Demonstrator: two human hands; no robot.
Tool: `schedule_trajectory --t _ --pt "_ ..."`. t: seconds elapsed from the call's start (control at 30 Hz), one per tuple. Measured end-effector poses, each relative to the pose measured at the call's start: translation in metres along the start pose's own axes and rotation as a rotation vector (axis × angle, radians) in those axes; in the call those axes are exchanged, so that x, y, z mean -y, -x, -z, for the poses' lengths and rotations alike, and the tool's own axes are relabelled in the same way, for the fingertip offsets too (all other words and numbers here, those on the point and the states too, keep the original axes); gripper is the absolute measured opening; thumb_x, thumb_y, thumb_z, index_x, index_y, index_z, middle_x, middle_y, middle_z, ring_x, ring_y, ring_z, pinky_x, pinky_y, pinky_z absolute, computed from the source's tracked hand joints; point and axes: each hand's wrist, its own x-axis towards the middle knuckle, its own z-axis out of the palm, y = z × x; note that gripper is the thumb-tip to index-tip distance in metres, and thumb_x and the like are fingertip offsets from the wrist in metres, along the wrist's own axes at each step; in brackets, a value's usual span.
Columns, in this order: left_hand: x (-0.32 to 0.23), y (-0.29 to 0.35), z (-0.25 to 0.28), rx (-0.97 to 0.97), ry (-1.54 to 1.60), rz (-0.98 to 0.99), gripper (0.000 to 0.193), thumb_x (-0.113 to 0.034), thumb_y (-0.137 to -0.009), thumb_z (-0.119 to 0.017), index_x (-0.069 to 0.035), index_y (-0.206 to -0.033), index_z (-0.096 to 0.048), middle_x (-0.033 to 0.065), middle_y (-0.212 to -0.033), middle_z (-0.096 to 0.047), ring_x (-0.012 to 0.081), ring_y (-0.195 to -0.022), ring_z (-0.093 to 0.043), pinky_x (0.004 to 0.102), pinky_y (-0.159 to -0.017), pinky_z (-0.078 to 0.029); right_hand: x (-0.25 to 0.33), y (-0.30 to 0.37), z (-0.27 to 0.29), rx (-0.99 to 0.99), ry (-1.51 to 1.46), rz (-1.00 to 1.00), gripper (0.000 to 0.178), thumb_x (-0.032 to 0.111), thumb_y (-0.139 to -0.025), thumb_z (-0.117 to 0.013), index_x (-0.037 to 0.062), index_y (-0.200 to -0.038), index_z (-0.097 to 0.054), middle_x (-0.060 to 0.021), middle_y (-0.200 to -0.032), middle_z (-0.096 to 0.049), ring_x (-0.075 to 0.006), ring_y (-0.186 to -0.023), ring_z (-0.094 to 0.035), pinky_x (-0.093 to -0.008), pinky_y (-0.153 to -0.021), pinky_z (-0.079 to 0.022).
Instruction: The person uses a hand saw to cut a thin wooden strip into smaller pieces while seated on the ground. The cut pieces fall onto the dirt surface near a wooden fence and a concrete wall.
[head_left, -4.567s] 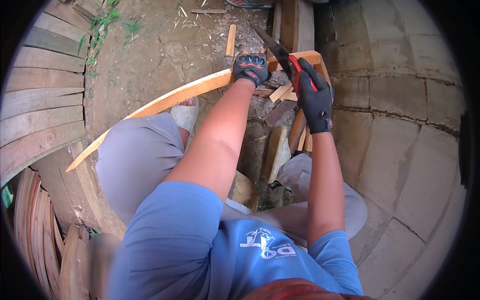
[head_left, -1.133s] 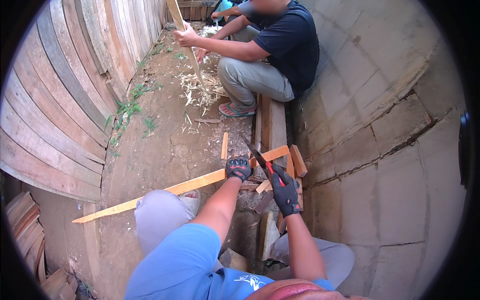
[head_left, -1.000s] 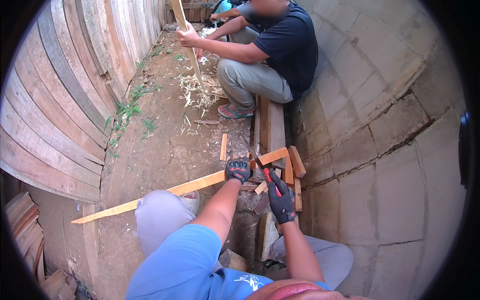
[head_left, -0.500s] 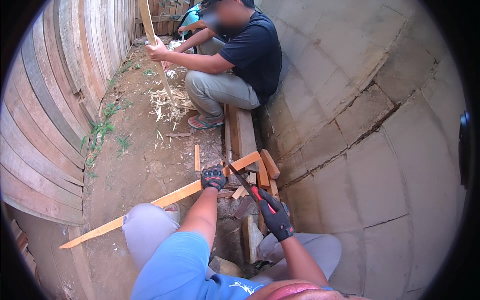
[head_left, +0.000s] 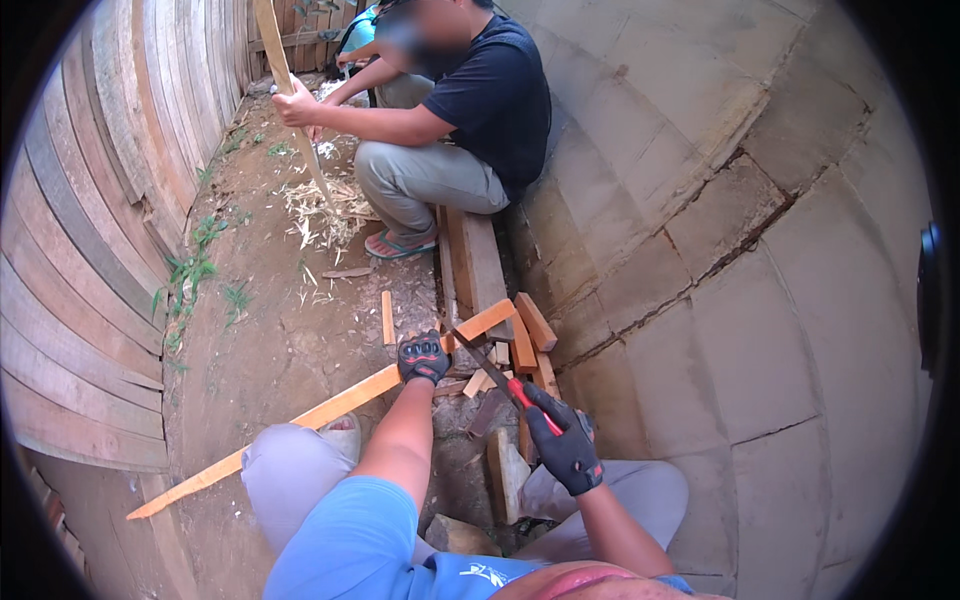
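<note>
A long, narrow wooden plank [head_left: 325, 412] slants across my raised knee, its pointed end low on the left and its other end near a beam. My left hand [head_left: 424, 358], in a black and red glove, is closed around the plank near its upper end. Just right of that hand, the blade of a handsaw [head_left: 486, 364] crosses the plank. Its red and black handle is gripped in my gloved right hand [head_left: 568, 445]. Whether the teeth have cut into the wood is too small to tell.
Short wood blocks [head_left: 536, 322] and offcuts lie by the beam [head_left: 482, 265]. Ahead, a person [head_left: 470, 120] sits on it, holding an upright wood strip [head_left: 285, 75] above shavings [head_left: 335, 215]. A board fence [head_left: 90, 260] stands left; a block wall [head_left: 760, 330] rises right.
My right hand has drawn the saw back slightly, toward me and to the right. My left hand keeps its grip on the plank. The whole view has shifted a little.
</note>
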Motion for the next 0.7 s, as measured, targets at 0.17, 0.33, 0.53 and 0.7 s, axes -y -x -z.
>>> schedule_trajectory --t 0.17,0.33,0.53,0.7 --pt "0.0 0.004 0.002 0.01 0.017 0.025 0.025 -0.029 -0.088 -0.071 -0.014 -0.107 -0.076 0.012 -0.1 -0.081 0.0289 -0.096 -0.078 0.0445 -0.086 -0.057 -0.004 -0.04 -0.024 -0.028 -0.056 0.007 0.034 0.024 -0.102 -0.068 0.0133 -0.132 -0.077 -0.0188 -0.118 -0.079 -0.0322 -0.109 -0.077 -0.0418 -0.095 -0.058" --pt "0.004 -0.002 -0.017 0.007 0.051 0.011 0.03 -0.036 -0.086 -0.076 -0.014 -0.106 -0.076 0.0115 -0.098 -0.08 0.0302 -0.094 -0.078 0.0445 -0.086 -0.058 -0.009 -0.065 -0.054 -0.024 -0.048 0.089 0.035 0.022 -0.101 -0.069 0.0048 -0.131 -0.076 -0.0207 -0.113 -0.08 -0.0309 -0.104 -0.079 -0.0409 -0.091 -0.059" --pt "0.009 -0.001 -0.022 0.012 0.04 0.009 0.028 -0.034 -0.086 -0.074 -0.014 -0.105 -0.076 0.0118 -0.1 -0.08 0.029 -0.095 -0.078 0.0442 -0.084 -0.058 -0.006 -0.095 -0.097 -0.008 -0.024 0.117 0.035 0.024 -0.103 -0.067 0.0067 -0.132 -0.076 -0.0227 -0.12 -0.078 -0.0348 -0.112 -0.076 -0.043 -0.097 -0.058" --pt "0.005 -0.004 -0.018 0.005 0.054 0.017 0.03 -0.035 -0.085 -0.075 -0.014 -0.106 -0.076 0.012 -0.099 -0.079 0.0291 -0.095 -0.078 0.0446 -0.084 -0.058 -0.024 -0.123 -0.115 -0.007 -0.027 0.092 0.036 0.026 -0.104 -0.063 0.0081 -0.132 -0.076 -0.0219 -0.12 -0.078 -0.0378 -0.113 -0.074 -0.0465 -0.102 -0.056"
